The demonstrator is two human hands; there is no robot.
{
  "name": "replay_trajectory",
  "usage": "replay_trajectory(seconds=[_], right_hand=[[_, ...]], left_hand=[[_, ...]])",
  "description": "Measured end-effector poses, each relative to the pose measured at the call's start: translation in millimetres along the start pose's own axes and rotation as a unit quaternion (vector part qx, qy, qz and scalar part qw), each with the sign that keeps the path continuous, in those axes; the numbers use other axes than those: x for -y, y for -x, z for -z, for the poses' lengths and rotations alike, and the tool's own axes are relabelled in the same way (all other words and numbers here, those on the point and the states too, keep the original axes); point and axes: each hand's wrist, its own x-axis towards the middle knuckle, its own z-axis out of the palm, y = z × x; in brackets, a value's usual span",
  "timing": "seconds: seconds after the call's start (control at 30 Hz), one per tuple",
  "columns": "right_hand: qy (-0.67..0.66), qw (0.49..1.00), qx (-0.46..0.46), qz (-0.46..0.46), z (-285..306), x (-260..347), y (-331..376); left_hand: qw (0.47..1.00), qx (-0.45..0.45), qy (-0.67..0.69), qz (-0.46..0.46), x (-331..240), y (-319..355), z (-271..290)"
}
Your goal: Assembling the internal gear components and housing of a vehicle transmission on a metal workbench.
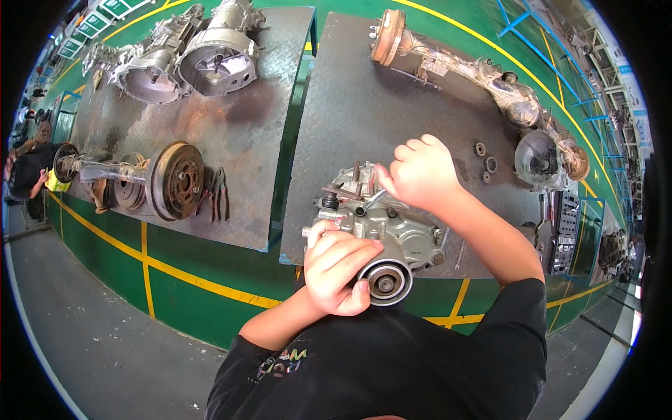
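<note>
A grey metal gearbox [409, 238] sits on the near edge of the steel-topped table, its round open flange [386, 281] facing me. My left hand [339, 269] is curled against the gearbox's near left side, thumb beside the flange; what lies under its fingers is hidden. Above the housing my right hand [422, 171] is closed on the far end of a slim metal wrench [372, 201]. The wrench's other end rests at the top of the gearbox, near a dark round knob [330, 200] and upright rusty pins [358, 178].
Loose bearing rings [490, 164] lie right of the gearbox. A rusty axle [483, 80] spans the far right, with a tool case [564, 231] nearer. The left table [245, 140] holds two bell-shaped housings [217, 66], a drum axle [178, 180] and pliers [222, 196]. A gap separates the tables.
</note>
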Motion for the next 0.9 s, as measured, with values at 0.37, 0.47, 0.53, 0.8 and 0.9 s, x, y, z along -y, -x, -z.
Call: replay_trajectory(seconds=[0.37,0.47,0.53,0.8,0.9], right_hand=[[-0.208,0.958,-0.112,0.165,-69.1,-16.5,-51.2],[-0.295,0.911,-0.152,0.243,-70.5,-2.5,-84.9],[-0.291,0.899,-0.177,0.276,-59.3,1.6,-91.9],[-0.129,0.975,-0.11,-0.147,-45.4,-70.9,-7.5],[-0.198,0.866,-0.088,-0.451,-97.9,-73.1,114.7]], left_hand=[[1.0,0.014,-0.001,-0.003,-1.4,-1.7,-3.1],[1.0,0.02,-0.017,-0.002,0.4,0.2,-1.4],[1.0,0.021,-0.021,0.004,-0.2,-0.1,-1.1],[0.995,0.072,0.047,0.044,0.0,-13.2,10.8],[0.979,0.17,-0.078,0.084,8.6,-59.4,15.3]])
